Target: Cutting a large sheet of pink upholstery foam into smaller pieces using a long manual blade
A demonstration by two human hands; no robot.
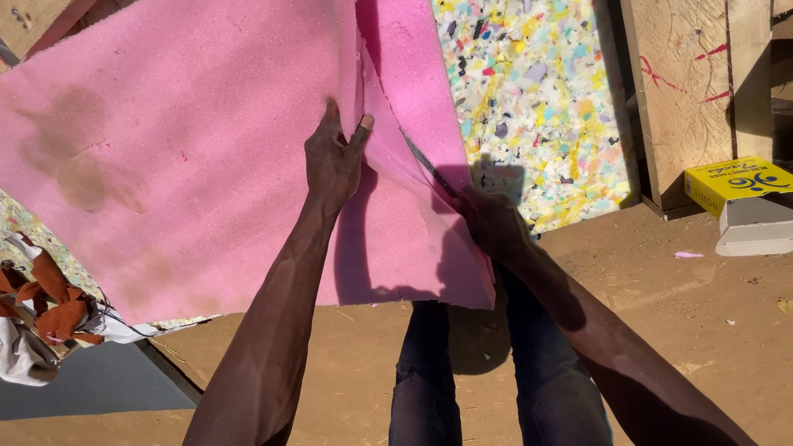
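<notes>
Now your left hand pinches the foam's cut edge; your right hand, just beside it, grips a blade in the slit.

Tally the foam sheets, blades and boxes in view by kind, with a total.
Pink foam sheet: 1
Multicoloured speckled foam sheet: 1
Thin dark blade, held in the right hand: 1
Yellow cardboard box: 1
Total: 4
</notes>
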